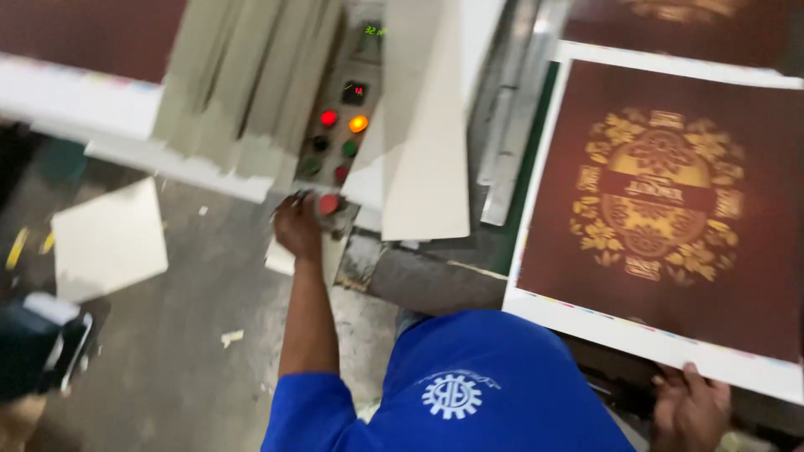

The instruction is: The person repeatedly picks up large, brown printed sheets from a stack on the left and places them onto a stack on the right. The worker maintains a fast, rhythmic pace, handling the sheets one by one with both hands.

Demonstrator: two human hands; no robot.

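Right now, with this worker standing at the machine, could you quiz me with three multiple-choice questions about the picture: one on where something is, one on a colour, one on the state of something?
1. Where is the left hand?
A. At the red knob on the control panel
B. On the floor
C. In a pocket

2. What colour is the printed sheet mostly?
A. Bright green with silver
B. Dark maroon with a gold ornament
C. Plain white

3. How do the two upper lamps on the control panel stand?
A. Both dark
B. Covered with tape
C. Lit, one red and one orange

Answers:
1. A, the hand is at the red knob on the panel's lower edge.
2. B, a gold pattern sits on a maroon field with a white border.
3. C, both lamps glow.

The right hand holds the sheet's near edge.
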